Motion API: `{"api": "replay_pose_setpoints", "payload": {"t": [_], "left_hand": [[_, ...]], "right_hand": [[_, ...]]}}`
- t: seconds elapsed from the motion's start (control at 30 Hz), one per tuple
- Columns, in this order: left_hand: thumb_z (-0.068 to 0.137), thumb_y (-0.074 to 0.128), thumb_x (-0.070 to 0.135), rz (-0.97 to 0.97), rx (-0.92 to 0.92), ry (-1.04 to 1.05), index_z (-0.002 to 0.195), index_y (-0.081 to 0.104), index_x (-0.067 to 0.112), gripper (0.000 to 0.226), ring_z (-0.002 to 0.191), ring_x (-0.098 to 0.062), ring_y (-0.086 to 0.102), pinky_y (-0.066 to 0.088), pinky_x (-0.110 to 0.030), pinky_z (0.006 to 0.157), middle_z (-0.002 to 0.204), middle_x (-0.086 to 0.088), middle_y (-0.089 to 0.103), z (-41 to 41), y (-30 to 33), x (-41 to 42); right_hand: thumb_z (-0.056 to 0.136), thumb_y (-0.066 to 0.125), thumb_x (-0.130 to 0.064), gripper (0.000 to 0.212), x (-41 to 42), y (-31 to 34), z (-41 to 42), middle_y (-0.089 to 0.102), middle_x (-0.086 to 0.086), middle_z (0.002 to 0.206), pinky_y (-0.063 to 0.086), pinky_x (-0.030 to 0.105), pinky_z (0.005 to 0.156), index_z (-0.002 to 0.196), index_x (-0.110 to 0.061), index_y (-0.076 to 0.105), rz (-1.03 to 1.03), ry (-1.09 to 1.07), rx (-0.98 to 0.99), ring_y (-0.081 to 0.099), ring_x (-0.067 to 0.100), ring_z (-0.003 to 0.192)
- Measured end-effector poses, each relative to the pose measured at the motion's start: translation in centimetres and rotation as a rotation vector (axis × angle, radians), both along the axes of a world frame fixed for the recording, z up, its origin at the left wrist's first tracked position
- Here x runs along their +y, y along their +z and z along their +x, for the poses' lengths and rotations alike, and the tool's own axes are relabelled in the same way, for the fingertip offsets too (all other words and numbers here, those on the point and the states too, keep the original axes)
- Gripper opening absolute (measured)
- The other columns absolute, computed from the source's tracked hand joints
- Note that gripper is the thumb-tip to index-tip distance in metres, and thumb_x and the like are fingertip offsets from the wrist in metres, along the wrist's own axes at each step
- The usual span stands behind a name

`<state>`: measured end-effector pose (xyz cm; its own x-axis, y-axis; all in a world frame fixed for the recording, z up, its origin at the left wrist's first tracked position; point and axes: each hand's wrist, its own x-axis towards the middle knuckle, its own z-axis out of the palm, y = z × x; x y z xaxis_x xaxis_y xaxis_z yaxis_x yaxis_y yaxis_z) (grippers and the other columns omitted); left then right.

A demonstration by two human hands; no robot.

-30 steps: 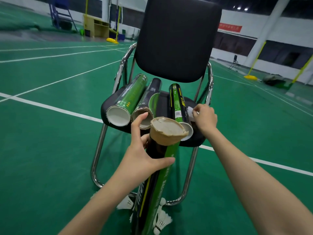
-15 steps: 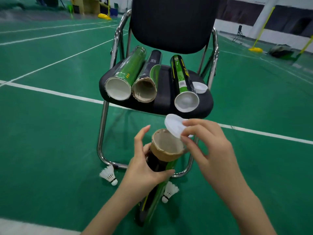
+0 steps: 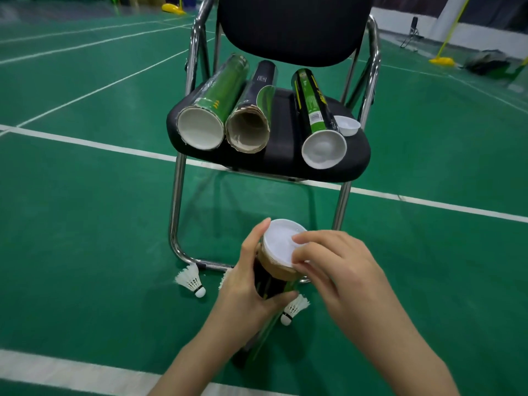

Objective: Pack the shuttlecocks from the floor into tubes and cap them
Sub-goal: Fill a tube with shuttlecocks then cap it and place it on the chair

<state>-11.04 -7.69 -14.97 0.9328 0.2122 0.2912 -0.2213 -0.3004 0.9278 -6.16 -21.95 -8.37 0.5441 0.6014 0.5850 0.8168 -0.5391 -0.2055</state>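
My left hand (image 3: pixel 248 284) grips a black and green shuttlecock tube (image 3: pixel 270 284) near its brown top end, holding it upright over the floor. A white cap (image 3: pixel 278 242) sits on the tube's mouth, and the fingers of my right hand (image 3: pixel 334 267) press on its near edge. White shuttlecocks lie on the green floor: one (image 3: pixel 191 280) left of the tube by the chair's foot, another (image 3: pixel 294 308) just right of the tube, a third mostly hidden behind my left hand.
A black chair (image 3: pixel 285 155) with chrome legs stands in front of me. Three tubes lie on its seat: a green one (image 3: pixel 217 110), a black one with an open brown mouth (image 3: pixel 254 115), a capped green one (image 3: pixel 314 115). A loose white cap (image 3: pixel 347 125) lies beside them.
My right hand took a white cap from the chair seat, brought it down to the tube and set it on the open mouth. The tube and my left hand dropped lower in view.
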Motion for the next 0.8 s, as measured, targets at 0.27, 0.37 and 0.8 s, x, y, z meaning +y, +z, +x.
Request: {"api": "replay_pose_setpoints", "payload": {"t": [0.27,0.37,0.8], "left_hand": [[0.061,0.075,0.043,0.042,-0.032,-0.007,0.129,0.018,0.065,0.091,0.108,-0.014,0.059,0.049,-0.041,0.092,0.121,0.013,0.058,0.0,0.1,-0.3],[0.062,0.074,0.043,0.035,-0.041,-0.008,0.129,0.019,0.064,0.089,0.11,-0.014,0.059,0.049,-0.041,0.093,0.123,0.013,0.057,0.0,0.0,-0.4],[0.08,0.063,0.046,-0.337,-0.038,-0.151,0.121,0.049,0.044,0.043,0.115,-0.009,0.055,0.045,-0.016,0.088,0.121,0.02,0.059,-0.3,1.5,0.7]], "right_hand": [[0.086,0.048,-0.035,0.01,-0.7,0.3,-0.4,0.062,-0.013,0.103,0.037,0.026,0.086,0.087,-0.027,0.055,0.009,0.016,0.147,0.053,0.009,0.098],[0.082,0.049,-0.051,0.031,-0.6,0.7,-0.3,0.053,-0.021,0.12,0.033,0.021,0.098,0.105,-0.033,0.058,0.071,-0.01,0.31,0.043,-0.001,0.116],[0.076,0.057,-0.052,0.059,1.0,0.0,-0.4,0.043,-0.032,0.125,0.028,-0.002,0.089,0.131,-0.033,0.047,0.238,-0.024,0.722,0.038,-0.018,0.114]]}}
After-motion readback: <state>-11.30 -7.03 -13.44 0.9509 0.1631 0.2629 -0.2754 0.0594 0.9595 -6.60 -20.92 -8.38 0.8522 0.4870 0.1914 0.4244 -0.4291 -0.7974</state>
